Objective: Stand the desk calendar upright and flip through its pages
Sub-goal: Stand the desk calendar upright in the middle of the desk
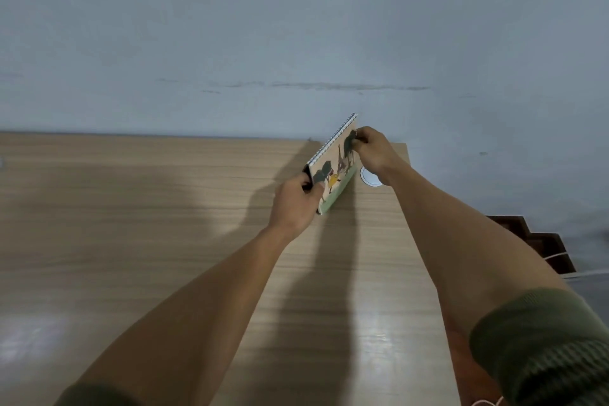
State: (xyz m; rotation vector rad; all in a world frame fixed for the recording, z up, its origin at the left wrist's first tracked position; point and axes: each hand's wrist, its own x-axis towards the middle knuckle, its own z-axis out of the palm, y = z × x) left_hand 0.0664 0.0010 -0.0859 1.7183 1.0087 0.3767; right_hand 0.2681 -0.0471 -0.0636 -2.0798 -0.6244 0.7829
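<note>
A spiral-bound desk calendar point(336, 165) with a beige picture page and a green lower strip is held tilted above the far right part of the wooden desk point(164, 224). Its wire spine runs along the upper left edge. My left hand point(295, 204) grips its near lower-left corner, thumb on the front face. My right hand point(370, 150) pinches the far upper-right edge between thumb and fingers. Its lower corner is close to the desk; contact cannot be told.
A white round cable grommet point(370, 179) sits in the desk just right of the calendar, partly behind my right wrist. A pale blue wall point(296, 43) rises behind the desk. Right of the desk edge are dark stairs point(543, 244) and a white cable point(560, 255).
</note>
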